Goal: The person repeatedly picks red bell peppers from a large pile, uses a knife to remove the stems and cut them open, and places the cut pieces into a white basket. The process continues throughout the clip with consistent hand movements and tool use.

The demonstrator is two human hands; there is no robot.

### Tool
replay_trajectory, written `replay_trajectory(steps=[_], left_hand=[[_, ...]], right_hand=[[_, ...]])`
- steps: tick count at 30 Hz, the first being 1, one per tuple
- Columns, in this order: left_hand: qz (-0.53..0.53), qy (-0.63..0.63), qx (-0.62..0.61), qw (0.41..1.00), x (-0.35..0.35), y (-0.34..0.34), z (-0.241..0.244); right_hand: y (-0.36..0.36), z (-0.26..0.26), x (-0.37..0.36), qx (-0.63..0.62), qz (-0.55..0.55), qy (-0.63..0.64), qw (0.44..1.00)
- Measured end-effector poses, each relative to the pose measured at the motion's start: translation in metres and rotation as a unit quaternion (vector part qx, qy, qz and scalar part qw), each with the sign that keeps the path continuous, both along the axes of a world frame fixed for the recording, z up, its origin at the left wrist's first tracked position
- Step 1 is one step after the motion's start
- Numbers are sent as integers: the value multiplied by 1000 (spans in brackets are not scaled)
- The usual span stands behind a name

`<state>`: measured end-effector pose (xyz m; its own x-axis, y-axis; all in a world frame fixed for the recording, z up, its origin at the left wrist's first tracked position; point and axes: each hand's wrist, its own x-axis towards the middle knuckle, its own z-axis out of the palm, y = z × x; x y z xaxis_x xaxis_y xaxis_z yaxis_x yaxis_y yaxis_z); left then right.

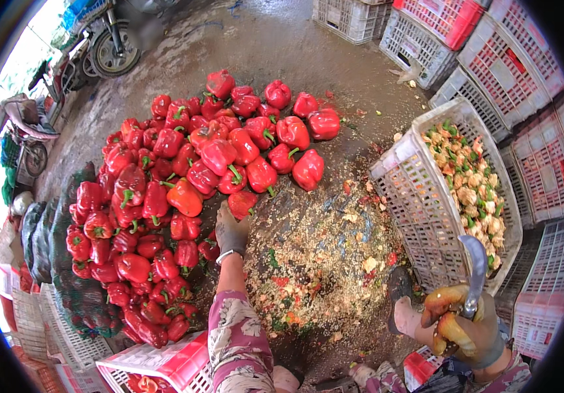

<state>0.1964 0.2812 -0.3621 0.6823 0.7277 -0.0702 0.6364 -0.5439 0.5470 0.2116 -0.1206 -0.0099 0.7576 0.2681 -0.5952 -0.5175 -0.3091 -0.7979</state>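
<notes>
My left hand (231,232), in a soiled glove, has its fingers and thumb around a red bell pepper (241,203) at the near edge of a large heap of red bell peppers (164,196). The pepper's green stem points toward the bare side of the floor. On the right, my gloved right hand (468,322) is closed around the handle of a knife with a short, hooked blade (476,267). The blade points up and away from me. Just beyond that hand stands a tilted plastic crate (412,196), holding cut-out pepper cores (468,191) with green stems.
Seeds and scraps (326,255) litter the floor between the heap and the crate. Stacked crates (507,54) line the right side. Dark mesh sacks (73,255) lie left of the heap. A red-and-white crate (164,361) with pepper pieces sits near me. A motorcycle (115,46) stands behind.
</notes>
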Motion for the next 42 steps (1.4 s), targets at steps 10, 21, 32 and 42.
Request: replay_trajectory(steps=[10,21,32,42], left_hand=[[99,-72,-13,992,0,-28,-27],[-57,-319,-282,903,-93,-198,156],[-278,-274,84,917,-171,-266,331],[-118,-327,39,937,-210,-250,345]], right_hand=[[29,-7,10,-20,3,73,997],[-35,-21,-55,-50,228,-83,969],[-56,-15,-86,29,335,-253,907],[-84,-18,-84,-6,341,-194,920]])
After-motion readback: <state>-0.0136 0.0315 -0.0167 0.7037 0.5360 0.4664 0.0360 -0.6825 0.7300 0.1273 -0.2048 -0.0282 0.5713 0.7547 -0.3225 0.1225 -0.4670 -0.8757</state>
